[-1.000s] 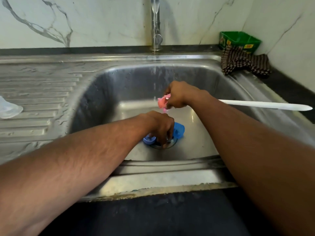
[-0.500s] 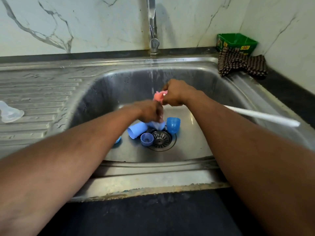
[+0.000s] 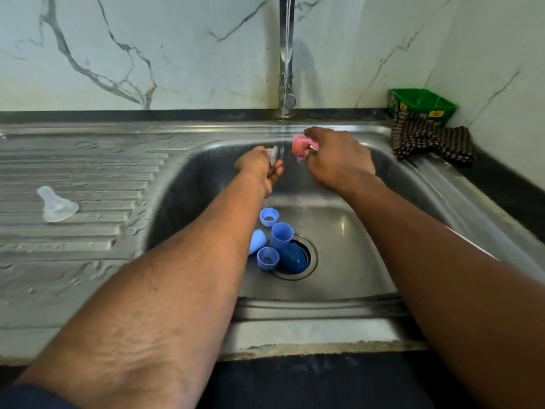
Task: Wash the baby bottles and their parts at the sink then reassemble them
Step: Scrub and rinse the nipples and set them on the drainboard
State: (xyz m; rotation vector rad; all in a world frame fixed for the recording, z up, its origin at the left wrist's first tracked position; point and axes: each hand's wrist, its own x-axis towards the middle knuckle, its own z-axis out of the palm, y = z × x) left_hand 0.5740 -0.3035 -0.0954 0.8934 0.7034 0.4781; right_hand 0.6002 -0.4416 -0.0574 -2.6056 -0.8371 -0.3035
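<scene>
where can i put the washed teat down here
Bare drainboard lies between the clear teat and the basin. The basin floor is crowded with blue parts around the drain; the right corner holds a cloth.

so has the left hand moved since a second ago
Yes. The left hand has risen from the drain up towards the tap stream, now gripping a clear nipple.
</scene>
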